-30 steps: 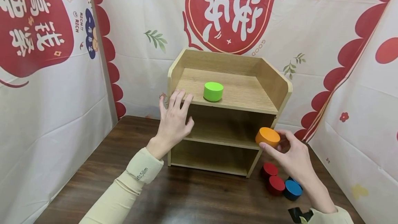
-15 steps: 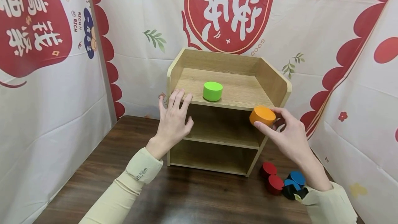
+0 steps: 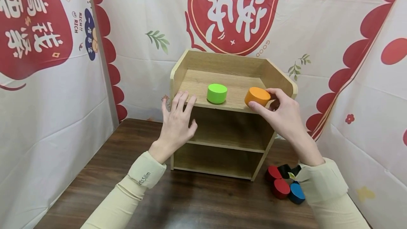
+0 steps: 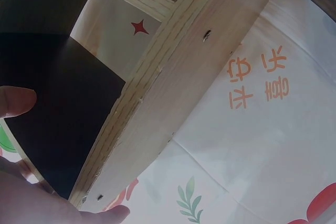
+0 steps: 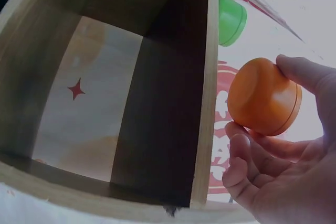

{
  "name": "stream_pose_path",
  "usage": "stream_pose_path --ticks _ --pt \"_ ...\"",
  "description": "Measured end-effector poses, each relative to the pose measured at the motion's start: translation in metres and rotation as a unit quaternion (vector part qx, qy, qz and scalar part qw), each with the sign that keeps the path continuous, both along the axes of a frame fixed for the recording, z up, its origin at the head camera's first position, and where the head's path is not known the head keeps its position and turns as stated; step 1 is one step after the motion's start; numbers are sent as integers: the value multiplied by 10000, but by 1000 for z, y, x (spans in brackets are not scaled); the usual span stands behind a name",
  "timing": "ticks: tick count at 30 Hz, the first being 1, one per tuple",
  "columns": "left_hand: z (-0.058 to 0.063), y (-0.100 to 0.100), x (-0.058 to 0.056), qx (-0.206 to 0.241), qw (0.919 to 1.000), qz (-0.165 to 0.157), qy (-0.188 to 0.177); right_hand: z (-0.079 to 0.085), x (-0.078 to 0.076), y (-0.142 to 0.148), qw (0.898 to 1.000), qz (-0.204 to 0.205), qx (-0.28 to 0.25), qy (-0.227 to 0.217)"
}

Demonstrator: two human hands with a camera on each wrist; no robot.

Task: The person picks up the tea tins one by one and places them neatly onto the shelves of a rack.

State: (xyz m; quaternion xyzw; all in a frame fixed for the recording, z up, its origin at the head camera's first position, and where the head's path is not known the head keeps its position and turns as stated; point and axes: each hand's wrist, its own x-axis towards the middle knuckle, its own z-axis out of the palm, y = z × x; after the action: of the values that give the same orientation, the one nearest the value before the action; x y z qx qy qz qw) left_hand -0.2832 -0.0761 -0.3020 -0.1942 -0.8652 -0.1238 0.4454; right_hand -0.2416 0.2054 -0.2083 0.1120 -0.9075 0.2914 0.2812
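Note:
In the head view, my right hand pinches an orange round block between thumb and fingers at the right front of the shelf's top board. The right wrist view shows the orange block beside the shelf's edge, held from one side. A bright green round block sits on the top board of the wooden shelf, left of the orange one. My left hand has its fingers spread, the fingertips on the shelf's left front edge. Whether the orange block touches the board, I cannot tell.
On the dark wooden table, right of the shelf, stand two red blocks and a blue block, partly behind the right sleeve. Printed white cloth encloses the table behind and at both sides.
My right hand has carried the orange block up and to the left, from beside the middle shelf to the top board. The left hand keeps its place.

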Motion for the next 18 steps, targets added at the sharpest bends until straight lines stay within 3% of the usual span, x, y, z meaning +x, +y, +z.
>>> stream_pose_path --ticks 7,18 --pt "1 0 0 29 10000 -54 -34 1 -19 -4 9998 198 14 -53" --pt "0 -1 -1 -10 10000 5 90 -3 -34 -8 9994 -35 150 -316"
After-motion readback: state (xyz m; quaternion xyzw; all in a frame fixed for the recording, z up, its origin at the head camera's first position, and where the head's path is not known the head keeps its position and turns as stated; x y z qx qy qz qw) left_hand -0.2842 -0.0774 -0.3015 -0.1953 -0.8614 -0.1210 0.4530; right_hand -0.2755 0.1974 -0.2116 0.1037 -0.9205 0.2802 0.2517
